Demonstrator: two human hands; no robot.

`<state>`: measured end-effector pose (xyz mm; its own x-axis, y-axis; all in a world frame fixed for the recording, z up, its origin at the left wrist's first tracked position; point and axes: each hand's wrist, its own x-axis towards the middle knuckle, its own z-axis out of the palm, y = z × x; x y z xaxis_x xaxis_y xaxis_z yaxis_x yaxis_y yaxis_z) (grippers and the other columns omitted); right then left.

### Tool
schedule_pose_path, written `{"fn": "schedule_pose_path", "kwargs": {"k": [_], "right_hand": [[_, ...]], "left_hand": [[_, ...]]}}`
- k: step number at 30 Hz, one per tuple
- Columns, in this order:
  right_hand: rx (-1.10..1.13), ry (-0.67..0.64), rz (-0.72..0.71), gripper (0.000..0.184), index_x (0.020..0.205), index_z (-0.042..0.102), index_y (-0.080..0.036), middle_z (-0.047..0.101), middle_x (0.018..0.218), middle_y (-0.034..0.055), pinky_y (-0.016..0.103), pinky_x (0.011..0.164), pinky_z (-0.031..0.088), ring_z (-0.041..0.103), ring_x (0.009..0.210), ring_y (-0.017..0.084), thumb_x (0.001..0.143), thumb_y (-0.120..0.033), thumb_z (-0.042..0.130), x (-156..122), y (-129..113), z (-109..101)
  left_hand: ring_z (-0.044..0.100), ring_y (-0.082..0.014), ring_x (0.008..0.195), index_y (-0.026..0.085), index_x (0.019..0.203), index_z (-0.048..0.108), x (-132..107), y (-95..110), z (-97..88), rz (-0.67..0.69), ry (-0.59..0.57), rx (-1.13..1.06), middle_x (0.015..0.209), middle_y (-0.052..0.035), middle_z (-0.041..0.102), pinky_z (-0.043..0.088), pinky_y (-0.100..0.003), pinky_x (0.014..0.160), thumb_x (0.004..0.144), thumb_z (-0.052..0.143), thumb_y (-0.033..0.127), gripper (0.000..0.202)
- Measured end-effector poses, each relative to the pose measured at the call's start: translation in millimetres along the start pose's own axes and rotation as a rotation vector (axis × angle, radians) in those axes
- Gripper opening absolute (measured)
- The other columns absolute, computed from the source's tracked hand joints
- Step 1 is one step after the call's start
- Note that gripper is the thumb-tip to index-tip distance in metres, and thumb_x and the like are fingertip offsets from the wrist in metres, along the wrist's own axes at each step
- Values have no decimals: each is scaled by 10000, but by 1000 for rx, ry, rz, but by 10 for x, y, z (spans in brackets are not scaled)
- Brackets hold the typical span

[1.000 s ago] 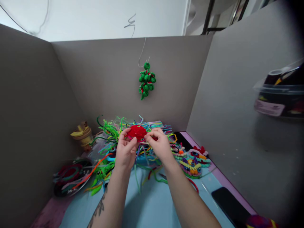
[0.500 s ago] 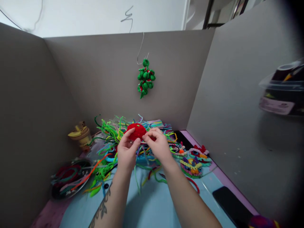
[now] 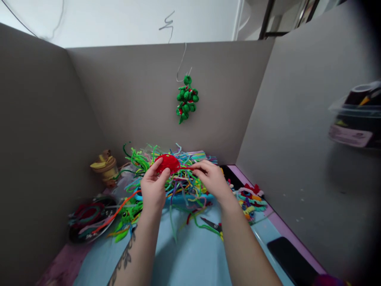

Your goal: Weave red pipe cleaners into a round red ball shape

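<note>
The left hand (image 3: 153, 190) holds a red disc (image 3: 168, 163) of coiled pipe cleaner at its fingers (image 3: 162, 174): the thumb is pressed against the near face and the other fingertips curl behind the left edge, so the disc stands just above and beyond them, raised off the tabletop (image 3: 190, 258). From the disc's right edge a red strand (image 3: 187, 168) runs sideways to the right hand (image 3: 212, 180), whose thumb and forefinger are pinched together on the strand's end, with the remaining fingers loosely curled beneath. The two hands are apart, the strand stretched between them.

Directly behind and below the fingers lies a pile of pipe cleaners (image 3: 178, 186) in many colours. Scissors (image 3: 212, 226) lie on the tabletop below the right wrist. Right of the right hand sit finished colourful pieces (image 3: 251, 200). A green bunch (image 3: 187, 99) hangs on the back wall above the disc. A dark phone (image 3: 293, 262) lies near the right forearm.
</note>
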<state>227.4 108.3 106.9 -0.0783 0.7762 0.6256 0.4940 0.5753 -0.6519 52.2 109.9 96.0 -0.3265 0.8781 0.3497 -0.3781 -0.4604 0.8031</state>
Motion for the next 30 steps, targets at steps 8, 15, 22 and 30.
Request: {"fn": "schedule_pose_path", "kwargs": {"k": [8,15,22,30], "right_hand": [[-313,-101,-40,177,864,673,-214,644,855,40,292,744,443,599,817,177,831,-128,522,-14,176,3],[-327,-12,45,115,754,678,-210,661,772,25,281,697,415,604,748,179,813,-208,579,-10,202,-34],[-398,-36,102,140,694,651,-207,624,698,15,271,632,368,577,689,173,804,-264,585,-10,219,-37],[-139,-76,50,102,722,653,-187,536,750,14,252,614,398,525,662,140,775,-218,571,-4,70,53]], "left_hand": [[674,-191,878,185,1060,678,13,55,-20,61,63,59,993,-82,720,531,-334,821,626,781,258,452],[673,-157,786,189,1074,674,53,99,-54,88,129,25,916,-66,726,546,-273,712,610,788,242,480],[676,-152,792,185,1064,679,13,121,-26,74,95,34,915,-68,730,544,-267,740,624,781,237,454],[680,-177,857,188,1061,678,-11,168,-7,56,71,7,968,-76,729,546,-308,795,627,780,225,447]]}}
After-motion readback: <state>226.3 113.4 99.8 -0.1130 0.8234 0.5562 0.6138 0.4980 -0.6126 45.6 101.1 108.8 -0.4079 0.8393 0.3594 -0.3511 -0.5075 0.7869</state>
